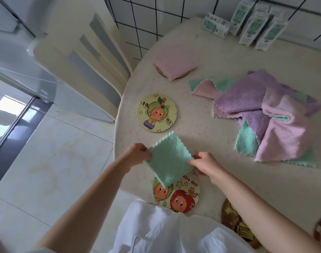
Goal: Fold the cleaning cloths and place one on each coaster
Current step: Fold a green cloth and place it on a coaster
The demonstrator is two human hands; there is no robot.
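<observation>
Green folded cloth (169, 158) is pinched at opposite edges by the left hand (137, 152) and right hand (204, 164), partly hiding the near coaster (185, 196); a bare coaster (157, 113) lies beyond the left hand, unfolded cloths (269, 114) beyond the right.

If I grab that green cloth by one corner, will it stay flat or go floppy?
Probably floppy: the green cloth is soft, fluffy fabric, and the left hand and right hand each pinch a side. It may well unfold, since the cloth pile lies rumpled and draped. Its nubbly surface likely grips, not slips.
</observation>
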